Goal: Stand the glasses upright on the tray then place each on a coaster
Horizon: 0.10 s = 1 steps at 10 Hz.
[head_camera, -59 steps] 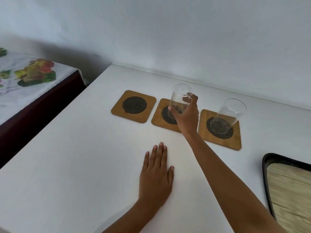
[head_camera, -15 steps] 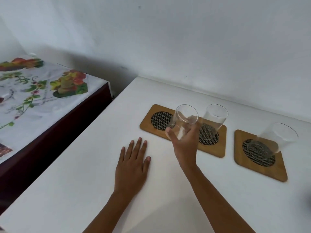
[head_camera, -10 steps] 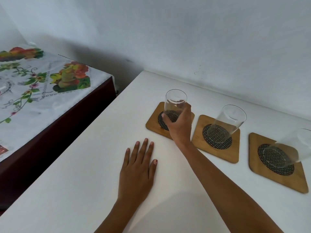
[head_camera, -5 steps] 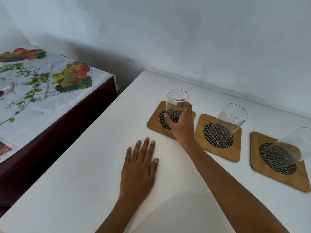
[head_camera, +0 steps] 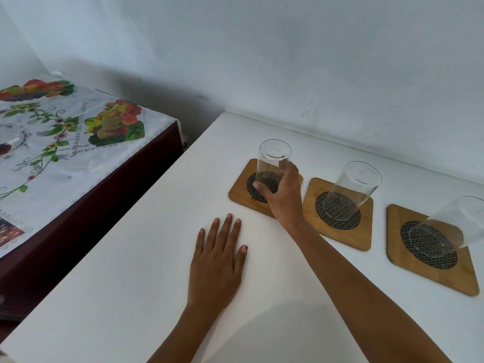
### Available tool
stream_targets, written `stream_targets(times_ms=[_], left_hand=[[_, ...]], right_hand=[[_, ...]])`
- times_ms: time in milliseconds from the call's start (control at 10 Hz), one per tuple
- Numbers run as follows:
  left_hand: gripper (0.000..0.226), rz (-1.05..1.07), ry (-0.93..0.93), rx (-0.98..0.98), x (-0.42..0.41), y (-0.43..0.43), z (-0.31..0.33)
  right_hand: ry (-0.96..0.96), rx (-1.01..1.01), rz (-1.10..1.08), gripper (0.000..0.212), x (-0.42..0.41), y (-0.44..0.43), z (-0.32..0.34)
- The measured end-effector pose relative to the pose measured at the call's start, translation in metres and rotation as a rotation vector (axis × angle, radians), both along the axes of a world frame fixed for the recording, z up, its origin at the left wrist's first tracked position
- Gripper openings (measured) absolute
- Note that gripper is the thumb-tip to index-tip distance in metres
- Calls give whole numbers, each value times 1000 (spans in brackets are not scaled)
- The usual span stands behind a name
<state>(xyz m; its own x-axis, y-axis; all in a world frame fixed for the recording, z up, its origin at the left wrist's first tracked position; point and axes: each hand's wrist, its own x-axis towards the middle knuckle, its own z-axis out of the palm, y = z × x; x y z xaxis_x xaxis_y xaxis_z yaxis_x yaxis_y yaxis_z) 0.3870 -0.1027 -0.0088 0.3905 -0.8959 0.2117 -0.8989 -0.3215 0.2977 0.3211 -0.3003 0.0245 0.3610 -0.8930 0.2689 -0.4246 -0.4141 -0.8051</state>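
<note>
Three square wooden coasters with dark mesh centres lie in a row on the white table. My right hand (head_camera: 284, 195) is wrapped around a clear glass (head_camera: 272, 161) that stands upright on the left coaster (head_camera: 239, 192). A second clear glass (head_camera: 351, 192) stands on the middle coaster (head_camera: 364, 231). A third glass (head_camera: 450, 229) stands on the right coaster (head_camera: 445, 273), cut by the frame's right edge. My left hand (head_camera: 217, 260) lies flat on the table, palm down, fingers apart, in front of the left coaster. The tray is out of view.
The white table (head_camera: 131, 284) meets a white wall just behind the coasters. Left of it, across a gap, stands a lower dark-framed surface covered by a fruit-and-flower printed cloth (head_camera: 65, 142).
My right hand carried a glass leftward and set it down on the left coaster, keeping hold. Earlier it put one on the middle coaster. The left hand stayed flat on the table.
</note>
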Motion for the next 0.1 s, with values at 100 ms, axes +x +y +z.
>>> stream_targets(times_ms=[100], left_hand=[[56, 2, 33, 6, -1, 0, 2]], right_hand=[[-88, 35, -53, 98, -7, 13, 2]])
